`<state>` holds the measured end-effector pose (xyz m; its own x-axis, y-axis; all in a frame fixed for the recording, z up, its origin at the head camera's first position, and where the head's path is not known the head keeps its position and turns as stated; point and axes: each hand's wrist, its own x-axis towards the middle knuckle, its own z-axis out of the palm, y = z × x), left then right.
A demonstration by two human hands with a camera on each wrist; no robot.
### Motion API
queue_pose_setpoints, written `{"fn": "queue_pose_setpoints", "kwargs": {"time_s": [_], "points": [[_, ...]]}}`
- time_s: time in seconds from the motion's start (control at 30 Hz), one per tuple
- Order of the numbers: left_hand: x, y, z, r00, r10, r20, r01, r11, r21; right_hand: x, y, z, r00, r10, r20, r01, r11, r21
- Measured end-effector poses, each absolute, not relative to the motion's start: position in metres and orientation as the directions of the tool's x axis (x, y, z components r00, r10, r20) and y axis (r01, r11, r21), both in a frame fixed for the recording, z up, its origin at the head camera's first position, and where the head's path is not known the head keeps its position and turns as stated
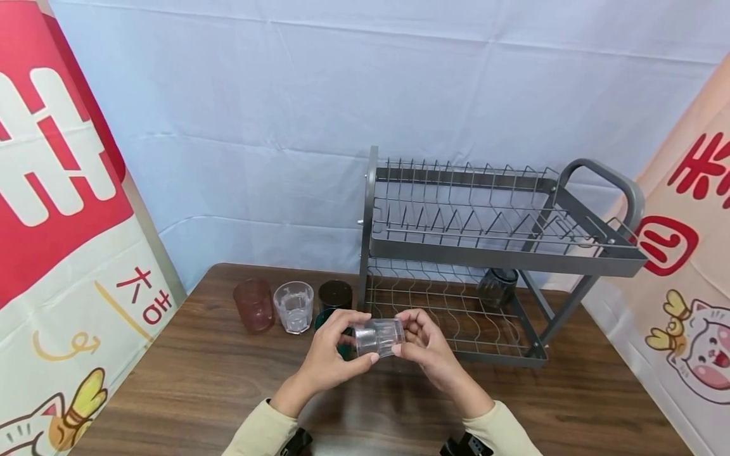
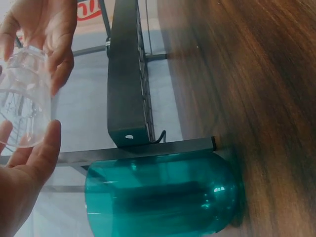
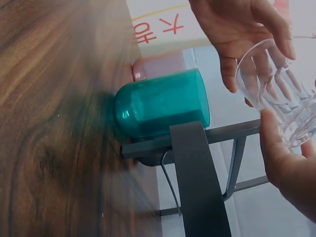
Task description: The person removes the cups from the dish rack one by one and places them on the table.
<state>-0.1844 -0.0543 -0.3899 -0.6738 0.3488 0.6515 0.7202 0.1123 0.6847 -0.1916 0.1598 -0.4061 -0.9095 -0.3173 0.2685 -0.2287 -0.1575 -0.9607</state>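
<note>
Between both hands a clear glass tumbler [image 1: 379,337] lies on its side in the air above the table. My left hand [image 1: 331,356] holds its rim end, thumb in front and fingers behind. At the base end, my right hand [image 1: 430,356] pinches it between thumb and fingers. The right wrist view shows the tumbler's wide rim [image 3: 243,69] turned towards the left hand. Just beyond the left hand, and partly hidden by it in the head view, stands a teal glass [image 2: 163,197] on the table.
A two-tier grey dish rack [image 1: 507,254] stands behind and to the right. On its lower tier sits a dark glass [image 1: 498,288] near the right end. Left of the rack stand a reddish glass [image 1: 254,307], another clear glass [image 1: 294,308] and a dark glass [image 1: 335,294].
</note>
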Motion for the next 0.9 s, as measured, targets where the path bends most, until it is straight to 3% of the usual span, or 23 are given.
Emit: {"fn": "queue_pose_setpoints", "kwargs": {"time_s": [0.37, 0.67, 0.9], "points": [[-0.178, -0.059, -0.381, -0.688, 0.310, 0.656, 0.719, 0.168, 0.674, -0.185, 0.166, -0.403, -0.917, -0.313, 0.248, -0.243, -0.055, -0.968], [-0.174, -0.066, -0.382, -0.654, 0.328, 0.681, 0.755, 0.234, 0.613, -0.178, 0.181, -0.392, -0.904, -0.407, 0.133, -0.275, 0.314, -0.909], [-0.191, -0.078, -0.405, -0.631, 0.340, 0.698, 0.776, 0.275, 0.567, -0.177, 0.193, -0.385, -0.906, -0.418, 0.063, -0.272, 0.461, -0.845]]}}
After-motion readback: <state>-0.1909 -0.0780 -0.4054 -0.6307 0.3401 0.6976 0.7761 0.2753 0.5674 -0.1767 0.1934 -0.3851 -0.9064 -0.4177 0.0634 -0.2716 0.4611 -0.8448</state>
